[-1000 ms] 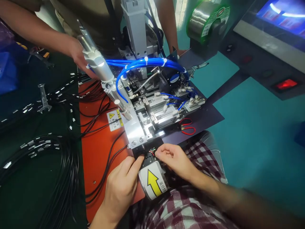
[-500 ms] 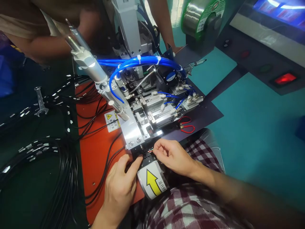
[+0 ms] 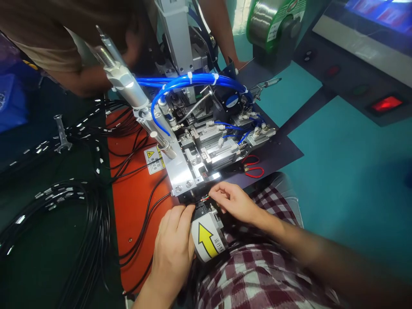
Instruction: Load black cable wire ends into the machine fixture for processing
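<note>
1. Several thin coloured wires (image 3: 205, 198) at the near end of a pneumatic machine (image 3: 225, 155), over a black block (image 3: 202, 210), between left hand (image 3: 175, 242) and right hand (image 3: 234, 202).
2. Right hand: fingers curled, thumb and forefinger nearly together right at the wire ends; cannot tell whether actually pinching them.
3. Left hand: fingers close together and slightly bent, tips against the left edge of the black block; anything gripped underneath hidden, so cannot tell.
4. Just below the block, beside the left hand: a rounded cover with a yellow arrow (image 3: 207, 241).
5. On the machine: blue air tubes (image 3: 199, 79) bundled with white ties, arching across. To its right side, near the right hand, a red-handled hand tool (image 3: 255, 172).
6. Farther left: black cables (image 3: 93, 214) in coils, with an open-end wrench (image 3: 62, 135) lying across some.
7. Across the machine: a co-worker's forearm (image 3: 222, 34), near a solder wire spool (image 3: 267, 21).
</note>
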`<state>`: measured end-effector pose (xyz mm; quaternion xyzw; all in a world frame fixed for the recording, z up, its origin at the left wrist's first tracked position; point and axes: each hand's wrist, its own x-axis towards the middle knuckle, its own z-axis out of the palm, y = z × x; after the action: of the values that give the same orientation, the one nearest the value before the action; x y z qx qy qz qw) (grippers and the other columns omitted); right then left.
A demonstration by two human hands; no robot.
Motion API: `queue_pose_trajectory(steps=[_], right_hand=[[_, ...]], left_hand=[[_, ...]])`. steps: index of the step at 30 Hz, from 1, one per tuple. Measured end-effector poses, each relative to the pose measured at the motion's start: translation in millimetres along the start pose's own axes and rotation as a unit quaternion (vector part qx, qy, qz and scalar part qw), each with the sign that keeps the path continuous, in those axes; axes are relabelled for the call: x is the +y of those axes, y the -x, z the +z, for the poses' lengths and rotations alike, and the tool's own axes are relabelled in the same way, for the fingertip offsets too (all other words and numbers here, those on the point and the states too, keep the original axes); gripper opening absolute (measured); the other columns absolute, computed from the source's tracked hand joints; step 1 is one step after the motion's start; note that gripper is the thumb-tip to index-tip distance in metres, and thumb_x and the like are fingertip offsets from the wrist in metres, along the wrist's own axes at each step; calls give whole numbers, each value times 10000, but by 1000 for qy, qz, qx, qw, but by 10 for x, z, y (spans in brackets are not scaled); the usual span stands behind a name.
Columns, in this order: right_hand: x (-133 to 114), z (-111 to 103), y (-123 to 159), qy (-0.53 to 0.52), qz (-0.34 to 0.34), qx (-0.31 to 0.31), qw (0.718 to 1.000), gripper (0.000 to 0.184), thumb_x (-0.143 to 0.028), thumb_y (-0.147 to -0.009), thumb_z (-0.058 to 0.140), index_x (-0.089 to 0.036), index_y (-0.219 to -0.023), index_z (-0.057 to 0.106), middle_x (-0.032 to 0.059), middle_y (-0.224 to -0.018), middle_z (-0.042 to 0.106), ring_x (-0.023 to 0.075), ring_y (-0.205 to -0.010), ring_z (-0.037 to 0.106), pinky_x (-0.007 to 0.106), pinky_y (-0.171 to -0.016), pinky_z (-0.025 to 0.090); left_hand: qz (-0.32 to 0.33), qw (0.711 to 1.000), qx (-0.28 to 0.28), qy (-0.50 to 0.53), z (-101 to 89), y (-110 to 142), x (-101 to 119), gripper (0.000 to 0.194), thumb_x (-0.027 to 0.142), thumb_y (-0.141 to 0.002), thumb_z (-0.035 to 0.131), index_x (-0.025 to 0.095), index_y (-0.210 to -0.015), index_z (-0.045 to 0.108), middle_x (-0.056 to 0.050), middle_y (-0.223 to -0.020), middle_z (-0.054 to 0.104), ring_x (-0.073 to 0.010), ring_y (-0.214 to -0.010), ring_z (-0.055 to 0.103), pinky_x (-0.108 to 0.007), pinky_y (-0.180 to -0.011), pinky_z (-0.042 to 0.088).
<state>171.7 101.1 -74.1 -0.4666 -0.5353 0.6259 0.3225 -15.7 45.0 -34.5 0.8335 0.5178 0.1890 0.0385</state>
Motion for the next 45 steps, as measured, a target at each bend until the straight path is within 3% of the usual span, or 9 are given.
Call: queue_pose_trajectory(steps=[5,11,20,28,31,36,40,45], right_hand=[[-78,105,3,-9,11,19,1000,223,-383,-897,507,-186,-797,536,-42,-635,525,91,-468,508,221,-472,401],[-42,164,-69,-127,52,-15,990,255,-393,-854,524,-186,-711,477,-64,-557,480,70,-409,407,214,-427,310],[-23,246,-14,-76,-31,78,994,202,-328,-856,526,-187,-715,491,-66,-577,404,92,-515,383,225,-483,301],[-22,219,-54,-155,48,24,986,297,-447,-807,570,-192,-688,474,-92,-492,373,71,-426,306,219,-424,238],[-7,248,-56,-169,36,29,985,315,-463,-801,584,-189,-686,480,-74,-521,443,70,-430,344,219,-424,248],[-16,322,-53,-223,16,34,974,315,-472,-761,584,-203,-695,434,-103,-495,351,67,-434,272,206,-419,207],[-45,323,-46,-233,10,22,972,331,-482,-750,588,-205,-684,419,-93,-507,364,72,-450,275,200,-426,211],[-11,312,-50,-228,5,23,973,355,-513,-748,586,-211,-681,414,-97,-498,352,75,-442,275,204,-422,220]], left_hand=[[-11,999,3,37,47,-54,-32,376,73,-890,393,152,-1220,555,-85,-938,523,-209,-852,529,-322,-723,483],[6,999,9,51,48,-82,-61,393,76,-881,404,168,-1211,596,-74,-927,509,-193,-830,521,-292,-693,470],[-23,997,-10,68,51,-59,-54,406,86,-880,396,193,-1230,573,-78,-990,524,-206,-913,530,-318,-763,484],[-21,1000,-14,-1,54,-118,54,396,55,-859,383,171,-1187,572,-93,-984,577,-220,-881,556,-327,-731,497],[-32,999,-18,-8,63,-139,92,395,48,-845,389,164,-1168,583,-94,-955,579,-227,-867,559,-325,-704,506],[-56,998,5,40,50,-120,91,412,35,-828,393,183,-1157,594,-84,-974,568,-212,-906,566,-332,-763,520],[-65,994,34,84,16,-86,87,392,32,-843,374,189,-1124,598,-76,-1012,583,-197,-953,572,-336,-821,519],[-60,995,42,67,32,-88,104,383,34,-838,391,184,-1117,605,-77,-1009,605,-200,-932,580,-325,-789,523]])
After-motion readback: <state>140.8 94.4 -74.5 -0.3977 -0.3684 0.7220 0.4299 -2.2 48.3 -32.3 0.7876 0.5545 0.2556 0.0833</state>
